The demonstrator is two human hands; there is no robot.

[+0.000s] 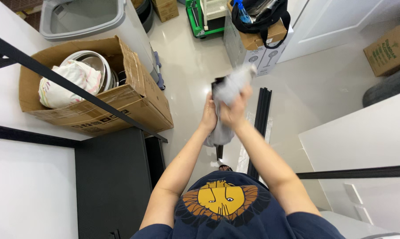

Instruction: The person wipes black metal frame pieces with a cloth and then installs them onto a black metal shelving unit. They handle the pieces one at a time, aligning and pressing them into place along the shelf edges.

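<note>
Fingers (pixel 243 98) of both hands curl closed around a grey cloth (pixel 228 88) at frame centre, wrapped over a dark object. Cardboard box (pixel 140 95) with metal bowls (pixel 94 62), upper left; black rails (pixel 261 115) on the floor below. Left hand (pixel 209 116) steadies, right hand (pixel 233 111) grips higher. Wrapping looks partway done; cloth's lower end hangs loose.

We see a grey cloth (pixel 228 90) bunched around a dark bar (pixel 219 84). It hangs upright above the floor, its lower end loose, its top blurred.
</note>
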